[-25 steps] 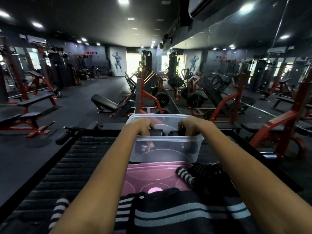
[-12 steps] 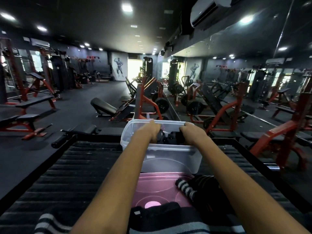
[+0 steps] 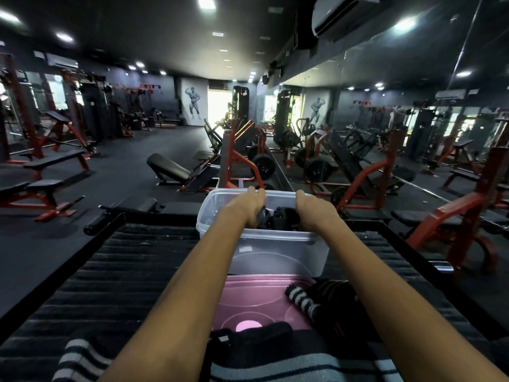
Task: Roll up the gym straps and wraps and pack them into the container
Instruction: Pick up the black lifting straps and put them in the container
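"Both hands sat in the clear container [image 3: 278, 252], mid-frame; left hand [image 3: 249, 206] and right hand [image 3: 312, 209] pressed on dark rolled straps [image 3: 283, 217]."

"Finger positions couldn't be told (hidden below). Released early, rolls might've sprung loose."

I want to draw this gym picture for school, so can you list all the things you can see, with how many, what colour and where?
container: one, clear plastic, on the dark mat ahead.
rolled straps: number unclear, black, inside the container.
lid: one, pink, flat on the mat in front of the container.
striped wrap: one, black and white, lying on the lid's right side.
striped cloth: one, black with pale stripes, nearest the camera.
mat: one, dark ribbed, under everything.
gym machines: many, red and black, across the room.
benches: several, black and red, on the left.
left hand: in the container, fingers out of sight.
right hand: in the container, fingers out of sight.
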The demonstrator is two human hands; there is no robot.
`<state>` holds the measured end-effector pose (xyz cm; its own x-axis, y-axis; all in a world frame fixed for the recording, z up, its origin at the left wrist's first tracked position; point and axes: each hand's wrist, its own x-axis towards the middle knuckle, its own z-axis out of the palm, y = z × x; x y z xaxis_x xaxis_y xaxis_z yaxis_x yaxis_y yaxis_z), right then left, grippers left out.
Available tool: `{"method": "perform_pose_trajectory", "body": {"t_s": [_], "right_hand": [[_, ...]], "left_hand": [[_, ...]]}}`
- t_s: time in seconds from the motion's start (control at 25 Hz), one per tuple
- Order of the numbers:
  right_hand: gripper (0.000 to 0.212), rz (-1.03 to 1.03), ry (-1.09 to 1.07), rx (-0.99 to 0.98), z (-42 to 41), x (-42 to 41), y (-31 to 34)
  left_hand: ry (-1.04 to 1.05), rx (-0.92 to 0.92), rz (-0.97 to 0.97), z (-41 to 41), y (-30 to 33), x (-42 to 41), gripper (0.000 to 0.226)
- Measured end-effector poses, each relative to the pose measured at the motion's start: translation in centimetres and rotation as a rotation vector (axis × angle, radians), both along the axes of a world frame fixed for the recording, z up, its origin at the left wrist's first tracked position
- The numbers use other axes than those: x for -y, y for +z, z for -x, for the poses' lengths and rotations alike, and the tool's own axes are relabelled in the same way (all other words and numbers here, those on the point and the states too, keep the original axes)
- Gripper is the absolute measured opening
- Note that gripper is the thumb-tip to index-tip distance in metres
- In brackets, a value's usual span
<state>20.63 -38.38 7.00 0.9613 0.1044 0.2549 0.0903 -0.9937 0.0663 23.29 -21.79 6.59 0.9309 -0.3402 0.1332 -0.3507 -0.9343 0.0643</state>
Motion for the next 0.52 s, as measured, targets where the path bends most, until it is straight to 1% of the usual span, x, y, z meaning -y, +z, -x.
{"method": "perform_pose_trajectory", "body": {"t_s": [0.08,0.16,0.2,0.32,0.44,0.52], "right_hand": [[0.026,0.016,0.023,-0.093,0.0,-0.1,0.2],[0.02,0.014,0.073,-0.173,0.1,-0.2,0.5],[0.021,0.011,0.094,-0.2,0.2,-0.3,0.7],[0.029,0.012,0.113,-0.257,0.8,-0.3,1.0],[0.023,-0.062,0.142,-0.234,0.9,-0.1,0.9],[0.015,-0.217,0.157,-0.151,1.0,0.2,1.1]], "left_hand": [[0.016,-0.009,-0.002,0.1,-0.1,-0.2,0.072],[0.021,-0.027,-0.008,0.3,0.0,-0.3,0.064],[0.015,-0.031,-0.017,0.2,0.0,-0.4,0.058],[-0.032,-0.038,-0.028,0.8,0.0,-0.5,0.028],[-0.104,-0.007,0.068,1.2,0.1,-1.1,0.026],[-0.087,-0.002,0.207,1.7,0.4,-1.7,0.016]]}}
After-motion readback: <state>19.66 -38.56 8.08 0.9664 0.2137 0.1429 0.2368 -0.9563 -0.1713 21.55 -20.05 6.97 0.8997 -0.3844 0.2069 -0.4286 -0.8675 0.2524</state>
